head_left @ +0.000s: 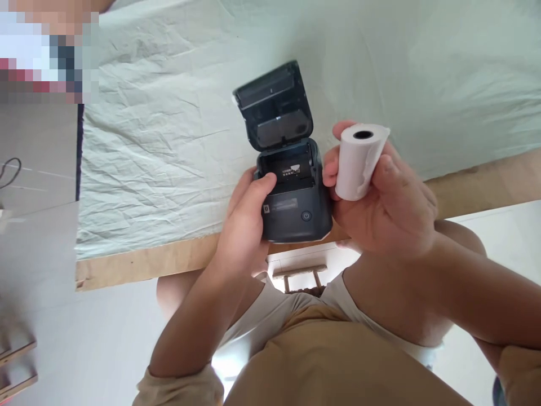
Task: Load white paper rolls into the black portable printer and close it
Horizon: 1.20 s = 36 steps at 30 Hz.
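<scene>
A small dark label printer (291, 217) is held by my left hand (247, 220), whose thumb rests on the near left rim of the paper bay. Its lid (276, 107) is swung up and back, so the bay with a printed sticker inside is exposed. A power button shows on the front right of the casing. My right hand (393, 197) grips a white paper roll (357, 163) just right of the printer, apart from the bay. The roll stands nearly upright with its dark core facing up, and a loose paper edge sticks out on its right side.
A pale green cloth (160, 141) with wrinkles covers the table, whose bare wooden edge (143, 259) runs along my side. A blurred-out person (51, 45) is at the top left. A dark cable loop (10, 172) lies at the far left.
</scene>
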### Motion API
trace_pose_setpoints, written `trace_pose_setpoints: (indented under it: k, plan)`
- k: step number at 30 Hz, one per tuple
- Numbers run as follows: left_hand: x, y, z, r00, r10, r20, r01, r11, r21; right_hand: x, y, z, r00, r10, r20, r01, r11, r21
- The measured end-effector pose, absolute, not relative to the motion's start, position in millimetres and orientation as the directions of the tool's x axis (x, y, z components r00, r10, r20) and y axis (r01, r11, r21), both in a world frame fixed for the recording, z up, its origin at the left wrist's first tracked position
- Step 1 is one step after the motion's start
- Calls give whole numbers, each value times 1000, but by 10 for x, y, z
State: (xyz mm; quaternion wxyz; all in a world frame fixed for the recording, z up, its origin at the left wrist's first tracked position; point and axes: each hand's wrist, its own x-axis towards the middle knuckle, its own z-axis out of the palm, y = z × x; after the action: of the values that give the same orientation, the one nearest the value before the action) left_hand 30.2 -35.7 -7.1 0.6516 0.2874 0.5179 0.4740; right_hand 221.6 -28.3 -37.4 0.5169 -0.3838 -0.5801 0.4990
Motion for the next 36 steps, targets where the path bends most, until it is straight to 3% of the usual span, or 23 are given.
trace_pose_setpoints:
  k: [3,5,8,13,17,21,24,29,32,36]
  plan:
    - [248,-276,-92,130,913,-387,-377,406,832,2278,-224,-431,-175,943,283,-185,250,-950]
    - [221,-236,-123,177,921,-346,-378,388,840,2326,-202,-453,-214,925,313,-162,282,-946]
    - [209,-220,-177,175,926,-335,-360,377,853,2376,-205,-445,-208,919,335,-82,325,-942]
    - [217,-288,-229,176,902,-395,-339,432,836,2448,-212,-423,-185,957,222,-82,210,-974]
    - [200,-346,-218,179,888,-423,-320,459,829,2526,-245,-360,-184,942,282,-77,272,-959]
    - [201,-355,-227,206,885,-417,-331,464,822,2497,-303,-137,-202,900,387,123,415,-901]
    - [222,-345,-246,223,890,-398,-333,454,826,2430,-221,18,-326,801,502,315,592,-741]
    - [243,-326,-269,192,894,-405,-331,447,831,2397,70,23,-413,830,374,641,557,-529]
    - [239,-321,-283,199,892,-405,-311,450,837,2397,149,-73,-439,837,327,672,547,-499]
    - [234,-326,-303,197,891,-409,-306,452,838,2357,95,-209,-416,813,408,671,577,-466]
